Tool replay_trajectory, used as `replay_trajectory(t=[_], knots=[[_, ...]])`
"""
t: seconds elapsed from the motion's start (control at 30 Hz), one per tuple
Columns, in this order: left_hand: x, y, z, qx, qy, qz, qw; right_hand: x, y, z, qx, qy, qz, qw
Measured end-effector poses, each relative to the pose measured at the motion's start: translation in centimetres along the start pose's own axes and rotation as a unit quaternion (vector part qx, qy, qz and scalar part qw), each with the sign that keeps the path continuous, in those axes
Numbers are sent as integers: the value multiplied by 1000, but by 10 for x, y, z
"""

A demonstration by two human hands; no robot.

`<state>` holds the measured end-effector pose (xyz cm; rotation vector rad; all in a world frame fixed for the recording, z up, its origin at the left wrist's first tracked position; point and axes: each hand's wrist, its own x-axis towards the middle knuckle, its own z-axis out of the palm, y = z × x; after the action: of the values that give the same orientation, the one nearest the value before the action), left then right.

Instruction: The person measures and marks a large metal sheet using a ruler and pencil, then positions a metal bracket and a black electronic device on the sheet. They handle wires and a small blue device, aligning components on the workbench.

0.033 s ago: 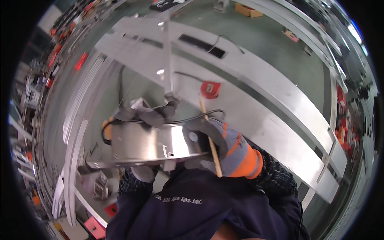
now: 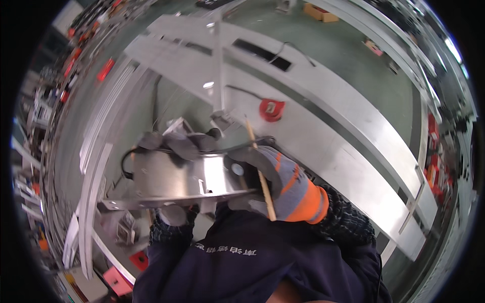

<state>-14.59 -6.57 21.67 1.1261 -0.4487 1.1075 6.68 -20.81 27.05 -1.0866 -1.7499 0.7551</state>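
Observation:
A shiny metal box-like housing [image 2: 169, 177] with a flange along its lower edge is held in front of my chest. My left hand [image 2: 182, 145], in a dark grey glove, curls its fingers over the far edge, with the thumb at the flange below. My right hand [image 2: 293, 189], in a grey and orange glove, grips the housing's right end. A thin tan pencil-like stick [image 2: 264, 189] runs slanting across the right hand's fingers. A black cable [image 2: 124, 164] loops out at the housing's left end.
Beyond my hands, long silver metal panels [image 2: 343, 161] lie slantwise, with a red tape measure [image 2: 272, 110] on one. An upright metal bar [image 2: 217, 65] crosses them. Metal profiles [image 2: 93, 202] stand at the left, and a pink-red box [image 2: 117, 281] sits at lower left.
The housing and both hands have shifted slightly to the left in view, with the stick moving along. The panels and tape measure appear slightly higher and further right.

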Motion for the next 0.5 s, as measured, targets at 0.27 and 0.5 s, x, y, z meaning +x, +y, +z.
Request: replay_trajectory(t=[0.27, 0.5], knots=[[-48, 152, -26, 388, 332, -3, 860, 10, 7, 36, 16, -96, -25, 995], [-220, 83, -241, 344, 685, -214, 605, -52, 71, -30, -189, 250, 70, 947]])
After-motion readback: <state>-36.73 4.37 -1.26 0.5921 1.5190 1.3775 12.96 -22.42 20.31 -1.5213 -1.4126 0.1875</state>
